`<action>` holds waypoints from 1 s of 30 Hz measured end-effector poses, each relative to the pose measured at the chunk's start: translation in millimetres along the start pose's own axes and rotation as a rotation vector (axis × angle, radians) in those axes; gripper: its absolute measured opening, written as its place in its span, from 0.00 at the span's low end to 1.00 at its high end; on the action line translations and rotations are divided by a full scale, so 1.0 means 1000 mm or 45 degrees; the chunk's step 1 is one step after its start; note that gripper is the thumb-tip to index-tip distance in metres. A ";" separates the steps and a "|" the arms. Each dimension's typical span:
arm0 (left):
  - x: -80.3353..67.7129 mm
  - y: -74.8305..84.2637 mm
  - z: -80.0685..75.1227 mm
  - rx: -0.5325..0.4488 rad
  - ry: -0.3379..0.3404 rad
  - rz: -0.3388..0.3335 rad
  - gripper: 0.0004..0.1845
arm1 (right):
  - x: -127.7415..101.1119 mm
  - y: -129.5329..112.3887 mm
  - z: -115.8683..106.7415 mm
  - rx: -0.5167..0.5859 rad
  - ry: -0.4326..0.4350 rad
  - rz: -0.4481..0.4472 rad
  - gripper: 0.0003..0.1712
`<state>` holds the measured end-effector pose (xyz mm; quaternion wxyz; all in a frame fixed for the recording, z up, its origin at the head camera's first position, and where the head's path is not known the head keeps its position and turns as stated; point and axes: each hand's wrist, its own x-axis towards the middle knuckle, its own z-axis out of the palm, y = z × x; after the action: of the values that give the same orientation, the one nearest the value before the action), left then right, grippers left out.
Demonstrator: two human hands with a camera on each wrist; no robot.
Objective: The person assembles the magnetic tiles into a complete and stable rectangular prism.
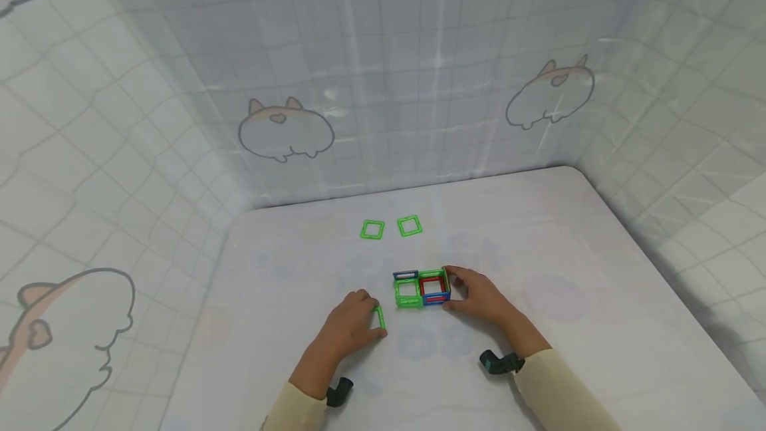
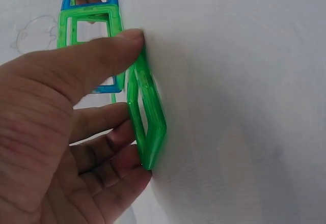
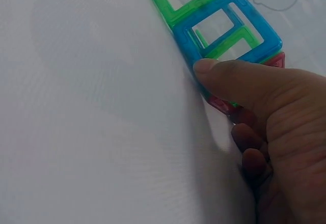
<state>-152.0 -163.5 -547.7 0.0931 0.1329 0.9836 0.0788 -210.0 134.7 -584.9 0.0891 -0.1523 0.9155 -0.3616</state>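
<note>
My left hand (image 1: 352,323) holds a green square magnetic tile (image 2: 157,114) on its edge, thumb on one side and fingertips on the other. Just right of it stands a low two-cell structure of magnetic tiles (image 1: 435,298), with green, blue and red frames. At its right end, my right hand (image 1: 481,294) grips the structure. The right wrist view shows that thumb on a blue tile (image 3: 182,43), beside a red tile (image 3: 220,105); the other fingers are partly hidden behind. A gap separates the left hand's tile from the structure in the head view.
Two loose green square tiles, a left one (image 1: 371,237) and a right one (image 1: 411,234), lie flat farther back on the white table (image 1: 287,265). Grid-patterned curtains with animal drawings (image 1: 286,135) enclose the table at the back and sides.
</note>
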 end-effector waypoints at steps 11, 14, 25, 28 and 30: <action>0.003 -0.005 -0.001 -0.121 0.005 -0.013 0.32 | -0.001 -0.003 -0.001 0.011 0.013 0.022 0.46; 0.004 -0.006 0.000 -0.173 0.032 -0.002 0.32 | -0.001 -0.003 -0.001 0.009 0.013 0.025 0.46; 0.012 -0.013 -0.001 -0.438 0.153 0.031 0.29 | -0.002 -0.002 0.000 0.030 0.017 0.025 0.46; 0.016 -0.015 -0.002 -0.528 0.178 0.050 0.29 | -0.002 -0.002 0.000 0.029 0.021 0.028 0.46; 0.018 -0.017 -0.002 -0.591 0.182 0.062 0.29 | -0.002 -0.002 0.000 0.025 0.027 0.024 0.46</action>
<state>-173.3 -174.6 -551.8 0.0495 0.1256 0.9398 0.3140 -207.4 134.4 -583.2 0.0844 -0.1388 0.9141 -0.3715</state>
